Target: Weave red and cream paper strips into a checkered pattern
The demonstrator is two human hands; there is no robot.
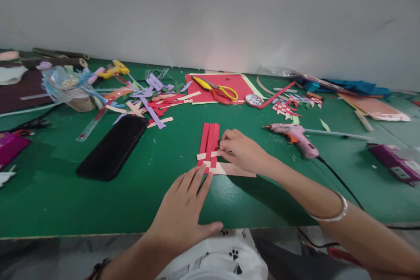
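Three red paper strips [208,142] lie side by side on the green table [98,201], crossed by pale pink strips [229,169] woven through their near end. My left hand [183,210] lies flat with fingers stretched out, fingertips pressing the near end of the red strips. My right hand [241,151] pinches a pale pink strip at the right side of the weave. A silver bangle [331,214] sits on my right wrist.
A black phone [113,146] lies to the left, a pink glue gun [297,136] with cord to the right. Scissors [218,89] rest on red card [229,85] at the back. Loose paper strips [154,105], a ruler [93,122], small woven pieces [285,108] and purple boxes [395,162] lie about.
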